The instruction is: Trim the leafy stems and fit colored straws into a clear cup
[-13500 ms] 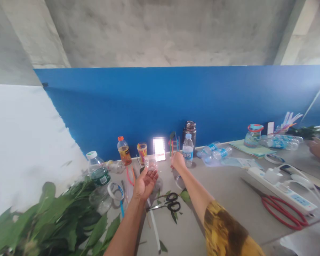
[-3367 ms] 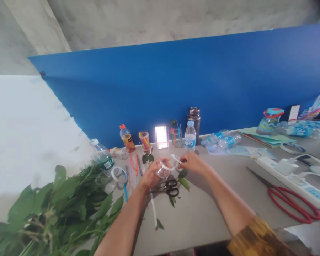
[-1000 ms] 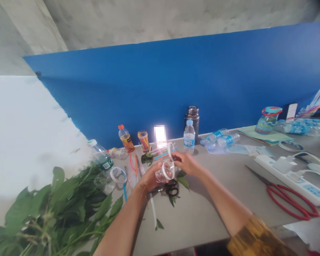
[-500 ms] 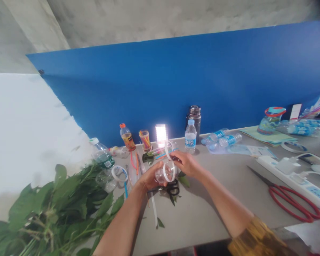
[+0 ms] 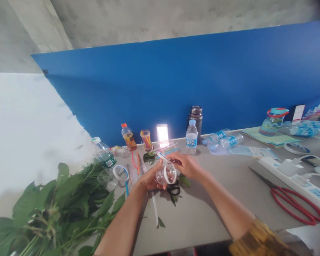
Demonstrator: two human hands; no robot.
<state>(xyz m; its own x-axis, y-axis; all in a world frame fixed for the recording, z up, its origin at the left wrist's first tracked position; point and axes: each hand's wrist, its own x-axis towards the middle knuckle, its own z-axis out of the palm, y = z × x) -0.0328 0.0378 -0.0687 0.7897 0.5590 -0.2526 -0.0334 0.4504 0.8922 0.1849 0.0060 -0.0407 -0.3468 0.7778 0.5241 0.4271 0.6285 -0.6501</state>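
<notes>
My left hand (image 5: pixel 148 180) cups a clear plastic cup (image 5: pixel 165 175) lying on its side, with a white band around it. My right hand (image 5: pixel 186 165) pinches a white plastic strip (image 5: pixel 162 157) that runs from the cup's upper edge. Black-handled scissors (image 5: pixel 174 190) lie on the table beneath my hands, partly hidden, among a few loose leaves. A clear tube holding coloured straws (image 5: pixel 166 148) lies just beyond my hands.
A leafy green bunch (image 5: pixel 61 202) lies at the lower left, with a tape roll (image 5: pixel 120 173) and bottles beyond it. Red-handled shears (image 5: pixel 296 204) and a power strip (image 5: pixel 293 181) lie to the right, before a blue wall (image 5: pixel 176 89).
The white strip has swung from standing upright above the cup to leaning left across it. My hands stay close together over the scissors, and the view has shifted slightly.
</notes>
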